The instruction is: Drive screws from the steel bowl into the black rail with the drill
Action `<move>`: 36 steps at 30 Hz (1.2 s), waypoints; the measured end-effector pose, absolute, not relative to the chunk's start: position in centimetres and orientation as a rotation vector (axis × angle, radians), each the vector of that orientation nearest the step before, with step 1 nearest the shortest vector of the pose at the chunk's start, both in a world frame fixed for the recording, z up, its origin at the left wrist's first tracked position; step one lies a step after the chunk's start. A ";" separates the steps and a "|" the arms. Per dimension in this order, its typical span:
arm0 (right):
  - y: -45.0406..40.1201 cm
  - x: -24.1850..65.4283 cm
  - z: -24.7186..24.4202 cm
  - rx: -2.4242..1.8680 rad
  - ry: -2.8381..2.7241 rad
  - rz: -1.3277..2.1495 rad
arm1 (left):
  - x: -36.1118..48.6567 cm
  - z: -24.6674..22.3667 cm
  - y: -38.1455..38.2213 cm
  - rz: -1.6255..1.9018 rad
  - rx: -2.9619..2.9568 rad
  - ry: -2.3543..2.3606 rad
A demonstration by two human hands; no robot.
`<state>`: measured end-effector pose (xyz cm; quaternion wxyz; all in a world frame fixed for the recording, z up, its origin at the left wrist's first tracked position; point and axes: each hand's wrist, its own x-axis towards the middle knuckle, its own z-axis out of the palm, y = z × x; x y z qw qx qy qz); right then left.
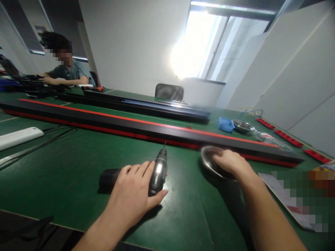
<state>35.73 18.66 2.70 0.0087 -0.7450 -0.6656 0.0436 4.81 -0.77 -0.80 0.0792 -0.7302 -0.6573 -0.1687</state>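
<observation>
My left hand [134,186] lies over a black and grey cordless drill [158,170], its fingers curled round the body and the thumb to the right. The drill rests on its side on the green table, with its thin bit pointing away from me and its battery end sticking out left of my hand. My right hand [232,162] is at a shiny metal bowl [208,162], thumb over the inside and palm across the right rim. The other fingertips are hidden, as is whatever the bowl contains.
A long black bar with red stripes [110,120] crosses the green table [183,216]. Behind it lie dark bars [146,107], a blue bin [226,124] and another metal bowl [243,126]. A white power strip [21,136] is left. A person [68,73] sits far left.
</observation>
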 end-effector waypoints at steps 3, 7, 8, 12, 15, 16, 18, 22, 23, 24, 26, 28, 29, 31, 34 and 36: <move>19.5 37.2 1.4 -2.237 -2.166 0.192 | 4.7 -0.7 -0.6 -0.456 -2.179 -1.969; 19.5 37.1 0.8 -2.130 -2.212 0.223 | 4.5 -0.6 -0.5 -0.435 -2.200 -1.942; 19.4 37.0 0.8 -2.134 -2.207 0.220 | 4.4 -0.6 -0.5 -0.441 -2.200 -1.936; 19.1 36.6 1.3 -2.190 -2.171 0.197 | 4.3 -1.0 -1.0 -0.479 -2.185 -1.907; 19.0 36.7 1.7 -2.219 -2.118 0.165 | 4.3 -1.6 -2.0 -0.505 -2.165 -1.897; 19.0 36.7 1.9 -2.233 -2.101 0.158 | 4.3 -1.9 -2.4 -0.512 -2.159 -1.898; 18.8 36.5 2.5 -2.261 -2.074 0.159 | 4.3 -2.5 -3.2 -0.532 -2.145 -1.887; 17.3 33.5 3.9 -2.083 -2.012 0.106 | 4.4 -3.2 -4.3 -0.612 -2.091 -1.796; 16.7 32.2 4.1 -1.957 -1.996 0.068 | 4.4 -3.3 -4.5 -0.627 -2.077 -1.778; 16.1 30.7 4.2 -1.812 -1.983 0.030 | 4.4 -3.3 -4.5 -0.633 -2.071 -1.770; 15.2 27.3 3.9 -1.503 -2.076 0.085 | 4.5 -3.1 -4.6 -0.632 -2.070 -1.769; 15.0 24.2 2.9 -1.271 -2.122 0.241 | 4.5 -3.0 -4.6 -0.617 -2.086 -1.780; 15.4 22.8 2.3 -1.212 -2.119 0.325 | 4.4 -2.9 -4.6 -0.608 -2.093 -1.787; 16.6 20.5 0.8 -1.184 -2.064 0.469 | 4.4 -2.8 -4.6 -0.593 -2.099 -1.790; 18.9 18.6 -1.5 -1.161 -1.911 0.683 | 4.1 -2.9 -4.6 -0.591 -2.100 -1.763; 19.9 18.1 -2.8 -1.164 -1.813 0.792 | 4.0 -2.9 -4.6 -0.595 -2.101 -1.747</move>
